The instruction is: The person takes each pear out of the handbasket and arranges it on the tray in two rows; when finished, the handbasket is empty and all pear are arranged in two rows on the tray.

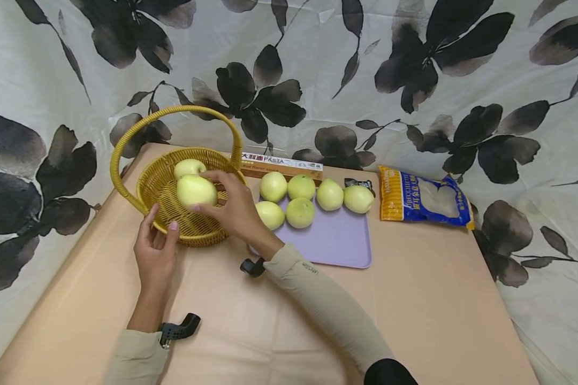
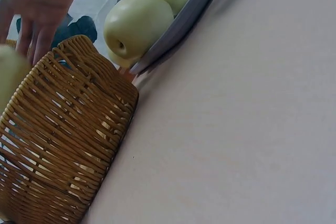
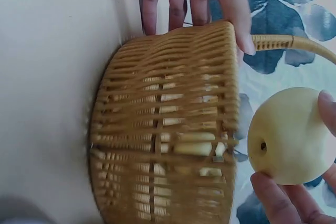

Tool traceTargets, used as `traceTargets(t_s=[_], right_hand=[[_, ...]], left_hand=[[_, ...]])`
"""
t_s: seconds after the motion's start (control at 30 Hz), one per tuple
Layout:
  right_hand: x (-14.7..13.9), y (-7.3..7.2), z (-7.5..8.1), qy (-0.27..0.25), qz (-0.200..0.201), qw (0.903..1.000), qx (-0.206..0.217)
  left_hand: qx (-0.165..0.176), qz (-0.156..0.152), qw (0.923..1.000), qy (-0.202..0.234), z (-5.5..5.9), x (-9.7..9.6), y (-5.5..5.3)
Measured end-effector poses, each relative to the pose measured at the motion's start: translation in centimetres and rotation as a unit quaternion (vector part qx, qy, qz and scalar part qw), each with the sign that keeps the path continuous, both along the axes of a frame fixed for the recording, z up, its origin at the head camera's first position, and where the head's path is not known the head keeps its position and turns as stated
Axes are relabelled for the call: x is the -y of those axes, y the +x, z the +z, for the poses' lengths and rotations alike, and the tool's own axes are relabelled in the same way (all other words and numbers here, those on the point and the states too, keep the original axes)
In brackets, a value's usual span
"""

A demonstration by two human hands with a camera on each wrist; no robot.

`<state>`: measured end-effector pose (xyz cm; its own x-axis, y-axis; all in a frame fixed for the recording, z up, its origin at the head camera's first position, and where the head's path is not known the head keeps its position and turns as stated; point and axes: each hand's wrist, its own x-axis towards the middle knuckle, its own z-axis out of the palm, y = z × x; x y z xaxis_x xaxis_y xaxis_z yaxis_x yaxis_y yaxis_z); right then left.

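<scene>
My right hand (image 1: pixel 238 206) pinches a round, pale yellow-green pear (image 1: pixel 196 191) between thumb and fingers, over the opening of a yellow wicker basket (image 1: pixel 204 238). In the right wrist view, the held pear (image 3: pixel 291 135) shows above the basket rim. Another pear (image 1: pixel 188 167) appears at the basket's far side, partly behind the held one. With fingers fairly straight, my left hand (image 1: pixel 156 256) touches the near left side of the basket, its thumb at the rim. From the right wrist, the left hand's fingers (image 3: pixel 177 11) lie along the basket wall.
Right of the basket, several pears (image 1: pixel 300 213) sit on a lilac tray (image 1: pixel 344 240), with a small black packet (image 1: pixel 358 184) at its back edge. A pasta box (image 1: pixel 281 166) stands behind it. Farther right lies a blue and yellow pasta bag (image 1: pixel 424 198). The basket's tall handle (image 1: pixel 178 109) arches overhead.
</scene>
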<state>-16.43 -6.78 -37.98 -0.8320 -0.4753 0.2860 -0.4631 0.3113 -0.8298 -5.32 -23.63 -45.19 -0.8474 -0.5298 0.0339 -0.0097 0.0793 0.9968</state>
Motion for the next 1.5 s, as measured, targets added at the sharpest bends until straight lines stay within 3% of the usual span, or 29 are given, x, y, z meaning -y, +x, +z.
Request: traceTargets(t_s=[0.23, 0.47, 1.07, 1.5], right_hand=[[-3.4, 0.8, 0.6, -0.042, -0.006, 0.999, 0.013], [-7.2, 1.3, 0.6, -0.101, -0.024, 0.9935, 0.048], [-16.7, 1.4, -0.5, -0.111, -0.119, 0.9851, 0.057], [-23.1, 1.2, -1.5, -0.052, -0.217, 0.9707, 0.089]], left_hand=[[0.007, 0.011, 0.9999, 0.01, 0.1, 0.0, -0.1], [0.003, 0.003, 0.9999, 0.013, 0.1, -0.2, -0.1], [0.001, 0.0, 0.9999, 0.015, 0.0, 0.0, -0.1], [-0.002, 0.003, 1.0, 0.005, 0.2, -0.1, -0.1]])
